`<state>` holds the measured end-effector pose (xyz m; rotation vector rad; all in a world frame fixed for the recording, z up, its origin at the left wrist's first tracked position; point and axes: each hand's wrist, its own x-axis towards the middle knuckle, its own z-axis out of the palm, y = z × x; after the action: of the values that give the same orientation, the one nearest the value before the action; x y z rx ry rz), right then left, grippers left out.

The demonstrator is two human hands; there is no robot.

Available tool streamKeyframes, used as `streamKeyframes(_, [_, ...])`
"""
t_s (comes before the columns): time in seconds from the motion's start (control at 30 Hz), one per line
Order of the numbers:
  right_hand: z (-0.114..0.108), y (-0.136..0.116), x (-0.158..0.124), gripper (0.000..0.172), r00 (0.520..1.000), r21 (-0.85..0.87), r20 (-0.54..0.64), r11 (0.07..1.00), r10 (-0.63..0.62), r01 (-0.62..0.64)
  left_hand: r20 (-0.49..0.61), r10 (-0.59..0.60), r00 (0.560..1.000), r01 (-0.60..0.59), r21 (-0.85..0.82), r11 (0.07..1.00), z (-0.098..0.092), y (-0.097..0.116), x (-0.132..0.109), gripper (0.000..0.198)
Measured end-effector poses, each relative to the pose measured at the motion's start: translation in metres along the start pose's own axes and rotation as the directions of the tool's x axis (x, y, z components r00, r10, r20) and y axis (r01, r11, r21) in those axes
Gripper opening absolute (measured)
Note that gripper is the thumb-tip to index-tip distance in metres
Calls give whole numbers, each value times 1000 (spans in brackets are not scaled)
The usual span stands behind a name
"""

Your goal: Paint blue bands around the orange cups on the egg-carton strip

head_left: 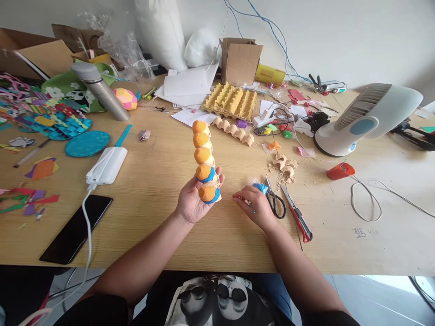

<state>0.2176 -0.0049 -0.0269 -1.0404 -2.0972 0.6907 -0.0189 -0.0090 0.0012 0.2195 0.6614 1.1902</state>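
My left hand point(192, 201) grips the lower end of an egg carton strip point(205, 158), held upright above the table. Its several bumps are coated in orange clay, and the lowest two also carry a blue band. To the right, my right hand point(254, 206) hovers low over the table with its fingers drawn together. A small bit of blue shows by those fingers; what they pinch is hard to make out. Just beyond that hand lies a packet of blue clay point(261, 187), beside black-handled scissors point(279, 203) and a red utility knife point(301, 222).
A yellow egg tray point(231, 102), a bare carton strip point(234, 131) and carton scraps point(284, 166) lie farther back. A white fan point(363, 117) and red cup point(340, 170) stand right. Leftward are a phone point(76, 228), power bank point(107, 165) and steel bottle point(102, 93).
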Motion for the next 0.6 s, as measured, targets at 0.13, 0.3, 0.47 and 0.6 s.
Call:
streamKeyframes(0.13, [6, 2, 0, 21, 980, -52, 193, 997, -43, 54, 2, 22, 1000, -22, 25, 999, 0, -3, 1, 43])
streamKeyframes(0.3, [1, 4, 2, 28, 996, 72, 84, 997, 35, -41, 6, 50, 999, -50, 87, 995, -2, -4, 3, 43])
streamKeyframes(0.47, [-2, 1, 1, 41, 988, 245, -20, 959, 155, -146, 36, 42, 998, -47, 136, 990, 2, -9, 4, 26])
streamKeyframes(0.6, [5, 1, -2, 48, 947, 561, 0, 784, 323, -267, 107, 36, 994, -56, 191, 980, 6, -18, 2, 23])
